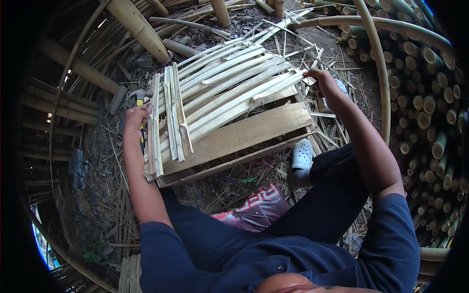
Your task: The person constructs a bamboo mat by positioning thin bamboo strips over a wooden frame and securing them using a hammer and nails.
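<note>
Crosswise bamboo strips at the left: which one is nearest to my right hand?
The rightmost crosswise bamboo strip; the other crosswise strips lie left of it, farther from your right hand.

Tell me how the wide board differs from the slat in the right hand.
The board is broad; the slat is narrow. The board is browner; the slat paler. The right hand grips the slat's end; neither hand touches the board. Both slant up toward the right.
</note>
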The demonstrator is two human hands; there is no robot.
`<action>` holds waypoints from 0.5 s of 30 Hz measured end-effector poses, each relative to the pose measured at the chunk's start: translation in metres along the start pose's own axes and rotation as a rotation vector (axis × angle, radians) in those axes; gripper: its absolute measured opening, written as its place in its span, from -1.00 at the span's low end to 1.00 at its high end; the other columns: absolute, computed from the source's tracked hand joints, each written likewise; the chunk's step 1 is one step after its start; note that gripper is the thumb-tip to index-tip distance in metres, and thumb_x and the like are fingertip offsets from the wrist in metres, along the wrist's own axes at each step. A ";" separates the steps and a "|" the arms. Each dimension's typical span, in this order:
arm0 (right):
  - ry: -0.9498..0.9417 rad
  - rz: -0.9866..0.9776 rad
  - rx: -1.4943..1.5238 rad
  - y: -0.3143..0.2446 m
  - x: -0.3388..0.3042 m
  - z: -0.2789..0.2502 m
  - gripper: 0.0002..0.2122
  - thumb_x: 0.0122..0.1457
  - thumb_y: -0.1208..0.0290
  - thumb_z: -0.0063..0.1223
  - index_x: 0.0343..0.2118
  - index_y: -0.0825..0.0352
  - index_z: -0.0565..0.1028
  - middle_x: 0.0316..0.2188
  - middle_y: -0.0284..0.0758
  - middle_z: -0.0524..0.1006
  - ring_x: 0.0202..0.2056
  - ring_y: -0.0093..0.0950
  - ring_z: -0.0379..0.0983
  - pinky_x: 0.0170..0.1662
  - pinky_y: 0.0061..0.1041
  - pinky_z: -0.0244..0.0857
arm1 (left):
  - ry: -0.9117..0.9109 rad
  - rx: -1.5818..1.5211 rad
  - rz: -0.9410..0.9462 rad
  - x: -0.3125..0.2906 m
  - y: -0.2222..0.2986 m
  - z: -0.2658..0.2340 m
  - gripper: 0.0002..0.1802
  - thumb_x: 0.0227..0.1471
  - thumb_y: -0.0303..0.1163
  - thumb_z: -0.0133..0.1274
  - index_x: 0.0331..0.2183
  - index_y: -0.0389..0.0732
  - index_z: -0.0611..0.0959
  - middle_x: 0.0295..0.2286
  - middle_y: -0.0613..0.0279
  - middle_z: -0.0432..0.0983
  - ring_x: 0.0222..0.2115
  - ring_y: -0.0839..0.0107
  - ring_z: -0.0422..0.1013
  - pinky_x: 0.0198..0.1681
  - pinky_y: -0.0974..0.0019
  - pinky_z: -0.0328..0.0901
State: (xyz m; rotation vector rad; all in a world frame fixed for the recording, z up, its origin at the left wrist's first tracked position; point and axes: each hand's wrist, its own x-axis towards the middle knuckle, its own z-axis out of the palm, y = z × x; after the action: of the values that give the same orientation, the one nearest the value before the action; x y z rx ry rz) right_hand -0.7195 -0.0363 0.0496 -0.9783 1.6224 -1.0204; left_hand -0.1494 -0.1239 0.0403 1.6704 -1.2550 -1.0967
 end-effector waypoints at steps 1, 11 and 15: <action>0.010 -0.005 0.015 -0.007 -0.003 0.002 -0.71 0.10 0.07 0.08 -0.31 0.20 0.60 -0.63 -0.53 0.21 -0.57 -0.62 0.07 -0.43 -0.53 -0.05 | -0.008 -0.021 0.003 0.001 -0.001 -0.003 -0.68 -0.07 -0.51 0.29 -0.20 -0.39 0.73 -0.57 0.52 0.47 -0.64 0.72 0.13 -0.54 0.51 0.00; -0.072 0.065 0.003 0.002 -0.066 0.000 -0.70 0.12 0.17 0.01 -0.24 0.26 0.63 -0.44 -0.41 0.38 -0.42 -0.56 0.21 -0.31 -0.51 0.06 | -0.066 0.051 0.095 0.012 -0.006 -0.017 -0.75 -0.01 -0.42 0.30 -0.26 -0.33 0.74 -0.56 0.49 0.51 -0.63 0.71 0.20 -0.54 0.54 0.08; -0.179 0.115 -0.055 0.023 -0.080 0.021 -0.77 0.14 0.16 0.10 -0.35 0.23 0.58 -0.57 -0.52 0.24 -0.49 -0.66 0.14 -0.43 -0.55 0.00 | -0.124 0.154 0.132 0.023 -0.041 -0.044 -0.84 0.01 -0.42 0.28 -0.33 -0.28 0.75 -0.61 0.54 0.45 -0.64 0.71 0.20 -0.54 0.52 0.08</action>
State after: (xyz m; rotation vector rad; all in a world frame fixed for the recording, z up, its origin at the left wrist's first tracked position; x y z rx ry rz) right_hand -0.6839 0.0418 0.0474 -0.9725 1.5466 -0.7913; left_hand -0.0914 -0.1340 0.0135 1.6258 -1.5408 -1.0589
